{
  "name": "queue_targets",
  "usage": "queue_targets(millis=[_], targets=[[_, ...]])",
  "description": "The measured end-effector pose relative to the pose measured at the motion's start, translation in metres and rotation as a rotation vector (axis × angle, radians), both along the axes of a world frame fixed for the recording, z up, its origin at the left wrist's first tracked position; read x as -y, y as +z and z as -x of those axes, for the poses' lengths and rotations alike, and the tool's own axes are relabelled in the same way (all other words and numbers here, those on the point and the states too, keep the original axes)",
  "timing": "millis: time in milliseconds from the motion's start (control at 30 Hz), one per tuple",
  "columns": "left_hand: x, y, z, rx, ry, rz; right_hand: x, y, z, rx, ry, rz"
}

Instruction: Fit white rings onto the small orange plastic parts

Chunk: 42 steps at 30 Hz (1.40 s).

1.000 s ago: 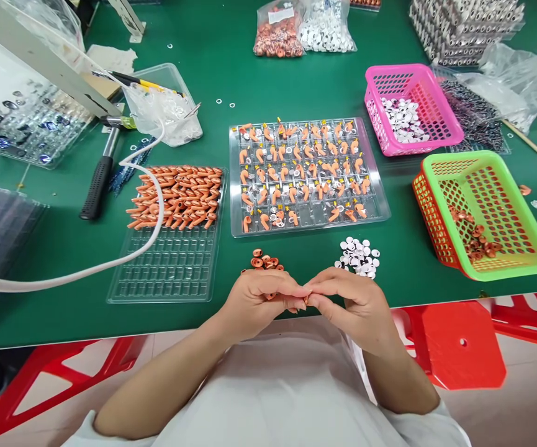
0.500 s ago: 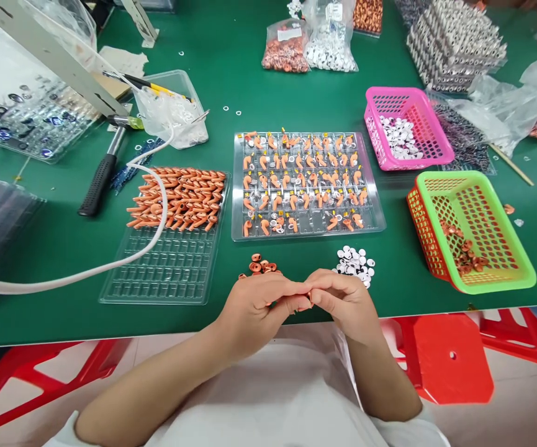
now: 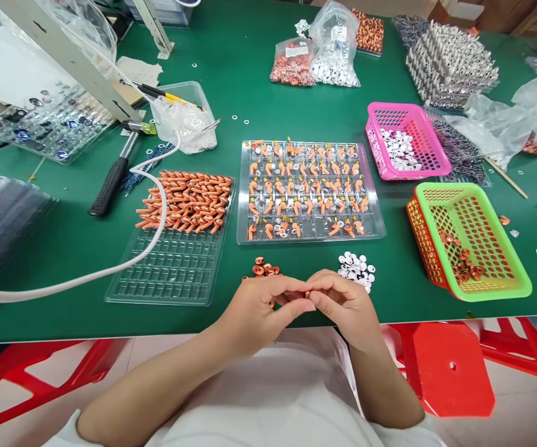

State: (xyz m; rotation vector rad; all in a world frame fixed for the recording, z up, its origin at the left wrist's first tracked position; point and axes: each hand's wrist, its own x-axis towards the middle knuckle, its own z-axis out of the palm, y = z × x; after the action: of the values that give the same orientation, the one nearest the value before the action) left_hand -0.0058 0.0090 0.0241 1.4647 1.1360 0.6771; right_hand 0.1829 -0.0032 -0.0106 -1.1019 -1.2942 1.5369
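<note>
Green desk (image 3: 296,118) spreads beyond the left hand (image 3: 261,313) and right hand (image 3: 349,307), both pinched on one small copper piece (image 3: 308,295) above the near edge, apparently unfinished. Orange parts (image 3: 269,231) sit across much of the clear tray (image 3: 376,227), sparser along its front row; loose copper pieces (image 3: 262,269) and white discs (image 3: 356,268) heaped nearby suggest plenty left.

Piece (image 3: 307,295) between fingers (image 3: 300,307) mostly hidden, seemingly copper-coloured; shape unclear.
</note>
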Motion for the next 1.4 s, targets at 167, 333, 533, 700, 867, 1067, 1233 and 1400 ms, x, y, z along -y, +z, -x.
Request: queue_targets(millis=[167, 333, 533, 700, 867, 1067, 1233, 1400], targets=[[-0.003, -0.006, 0.001, 0.219, 0.139, 0.307, 0.001, 0.002, 0.002, 0.073, -0.014, -0.090], [-0.004, -0.007, 0.000, 0.256, 0.191, 0.403, 0.007, -0.002, 0.004, 0.098, -0.069, -0.134], [-0.004, -0.016, -0.001, 0.143, 0.164, 0.313, 0.014, -0.003, 0.004, 0.283, -0.113, -0.251], [-0.001, -0.021, -0.003, 0.059, 0.146, 0.162, 0.016, -0.005, 0.001, 0.258, -0.098, -0.245], [0.000, -0.018, -0.003, -0.074, 0.110, -0.112, 0.018, -0.006, -0.004, 0.170, -0.069, -0.169], [0.000, -0.018, -0.003, -0.132, 0.081, -0.342, 0.018, -0.006, -0.007, 0.183, -0.096, -0.053], [0.002, -0.021, -0.003, -0.138, 0.061, -0.459, 0.018, -0.006, -0.004, 0.213, -0.091, -0.034], [0.003, -0.025, -0.004, -0.139, 0.049, -0.580, 0.018, -0.004, -0.002, 0.241, -0.082, -0.023]])
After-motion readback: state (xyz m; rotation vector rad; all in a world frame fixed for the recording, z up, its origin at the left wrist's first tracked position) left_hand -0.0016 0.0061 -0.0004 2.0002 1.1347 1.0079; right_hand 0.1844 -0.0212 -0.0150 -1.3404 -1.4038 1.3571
